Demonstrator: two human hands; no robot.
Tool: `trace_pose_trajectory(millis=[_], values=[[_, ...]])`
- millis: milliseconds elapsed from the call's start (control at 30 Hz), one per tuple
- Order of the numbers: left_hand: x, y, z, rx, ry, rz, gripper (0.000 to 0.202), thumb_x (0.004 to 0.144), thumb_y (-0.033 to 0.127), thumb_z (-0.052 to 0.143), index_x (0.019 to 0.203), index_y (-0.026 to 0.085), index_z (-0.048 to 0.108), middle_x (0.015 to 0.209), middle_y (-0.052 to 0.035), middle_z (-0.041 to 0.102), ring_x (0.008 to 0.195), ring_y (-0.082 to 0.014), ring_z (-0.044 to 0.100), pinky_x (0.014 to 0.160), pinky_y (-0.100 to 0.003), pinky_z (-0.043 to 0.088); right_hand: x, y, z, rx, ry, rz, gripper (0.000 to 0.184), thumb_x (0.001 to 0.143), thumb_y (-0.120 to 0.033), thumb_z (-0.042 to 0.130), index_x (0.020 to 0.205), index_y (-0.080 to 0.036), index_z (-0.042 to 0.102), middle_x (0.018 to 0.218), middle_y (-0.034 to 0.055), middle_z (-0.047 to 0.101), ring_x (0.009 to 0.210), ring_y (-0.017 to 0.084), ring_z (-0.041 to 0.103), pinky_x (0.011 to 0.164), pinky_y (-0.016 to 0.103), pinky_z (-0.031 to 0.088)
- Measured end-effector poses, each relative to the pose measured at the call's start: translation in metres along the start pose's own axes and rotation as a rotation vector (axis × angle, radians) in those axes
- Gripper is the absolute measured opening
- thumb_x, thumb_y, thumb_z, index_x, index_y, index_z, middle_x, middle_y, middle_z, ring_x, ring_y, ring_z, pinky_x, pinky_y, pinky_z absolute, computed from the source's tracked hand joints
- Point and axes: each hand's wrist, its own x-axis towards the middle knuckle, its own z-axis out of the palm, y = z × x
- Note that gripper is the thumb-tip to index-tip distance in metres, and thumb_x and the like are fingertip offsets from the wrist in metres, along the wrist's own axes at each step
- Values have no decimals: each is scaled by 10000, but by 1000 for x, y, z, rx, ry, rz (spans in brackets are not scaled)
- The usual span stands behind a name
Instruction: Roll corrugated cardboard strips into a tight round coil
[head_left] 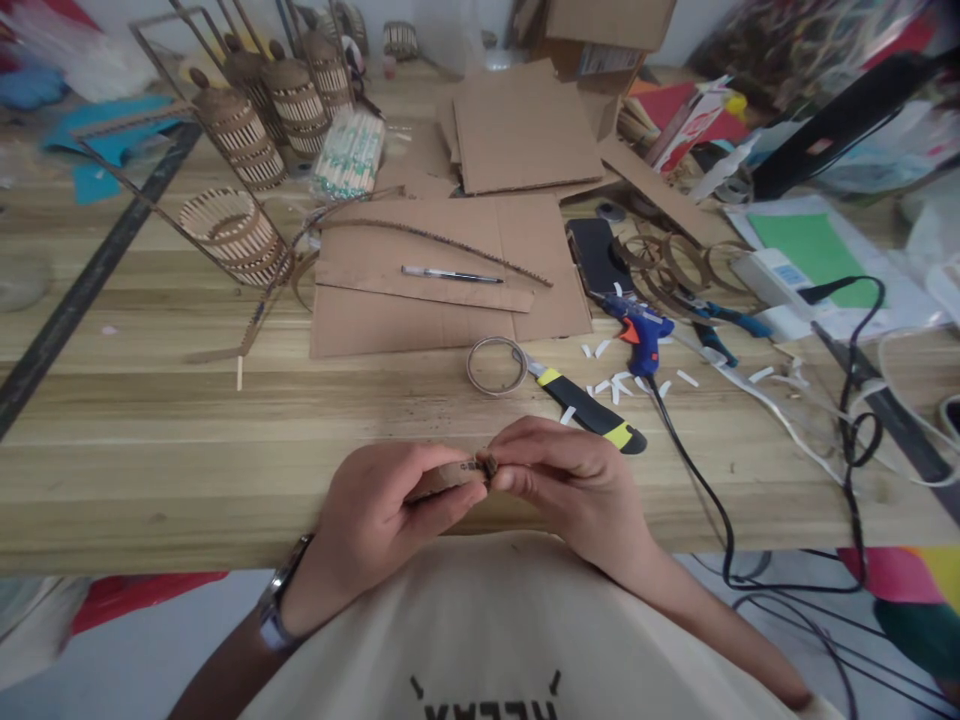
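Observation:
Close to the table's front edge, my left hand (pixel 397 505) is closed around a small brown cardboard strip (pixel 450 474) with dark printing on it. At the strip's right end, the fingertips of my right hand (pixel 574 480) pinch its darker tip; my fingers hide part of the piece. Just beyond my hands lies a cardboard ring (pixel 469 372). A black and yellow utility knife (pixel 592 410) rests beside it with its blade end by the ring. Farther right sits a blue hot glue gun (pixel 642 332), its cord running to the front edge.
Flat cardboard sheets (pixel 450 325) lie mid-table, bearing a pen (pixel 451 274). Round stick-walled baskets (pixel 238 235) stand at the left. White scraps (pixel 621 385), blue-handled pliers (pixel 720 330), a phone (pixel 598 255) and cardboard rings (pixel 724 265) are on the right.

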Motion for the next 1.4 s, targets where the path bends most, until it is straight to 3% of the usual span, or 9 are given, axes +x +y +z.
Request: trace_pose_trajectory(millis=[233,433,633,733,833,967,1133,1233,1400], values=[[-1,1,0,7,-32,27,100,964,373,627,940,296,686,603,65,710,510,-143,669,511,-238,495,-5,-6,-5,-219,-60,-137,125,891,-210,743,966,-277,817,830,33,766,711,153,721,608,249,595],[-2,-1,3,52,-69,9,137,963,367,626,929,257,701,714,26,778,601,-162,721,558,-247,530,-5,-21,-8,-762,-224,-346,253,997,-126,498,956,-170,744,846,77,723,732,169,672,634,273,549],[-3,3,5,86,-69,-132,158,970,303,591,950,214,720,818,0,816,705,-176,761,617,-244,548,-5,-20,7,-1148,-219,-494,308,991,-93,422,850,-136,692,751,74,658,650,185,582,625,312,500],[-3,3,3,3,-20,-183,112,953,255,611,981,227,716,847,18,815,721,-154,755,640,-218,551,-2,-18,8,-985,-178,-419,278,993,-122,447,917,-141,714,838,93,696,725,191,633,661,314,527],[-2,-3,3,-143,26,-206,74,948,250,630,956,226,700,814,28,793,689,-127,726,626,-188,538,3,-15,3,-595,-139,-195,193,981,-169,550,1035,-195,733,894,51,723,784,157,677,685,265,542],[1,-16,9,-337,109,-183,207,963,415,632,977,215,685,886,-23,746,803,-155,702,725,-232,548,7,-6,-1,-311,-141,-5,85,930,-238,670,945,-208,748,813,17,723,737,141,674,651,248,528],[1,-26,28,-754,111,-459,656,832,626,715,1322,235,525,1256,-115,643,980,-210,693,815,-327,587,8,15,9,-368,35,-127,20,881,-193,695,878,-210,705,787,16,726,727,149,669,678,271,535],[-1,-26,34,-957,32,-605,850,718,565,848,1405,260,451,1406,-146,557,1020,-237,701,841,-364,606,8,27,15,-405,59,-221,31,878,-191,708,894,-213,692,795,19,718,737,146,677,654,251,541],[-8,-28,28,-922,28,-666,722,776,373,813,1409,261,485,1480,-148,528,1061,-255,703,860,-363,611,13,40,21,-369,-62,-347,28,921,-218,693,945,-216,679,876,42,726,783,146,704,698,245,576]])
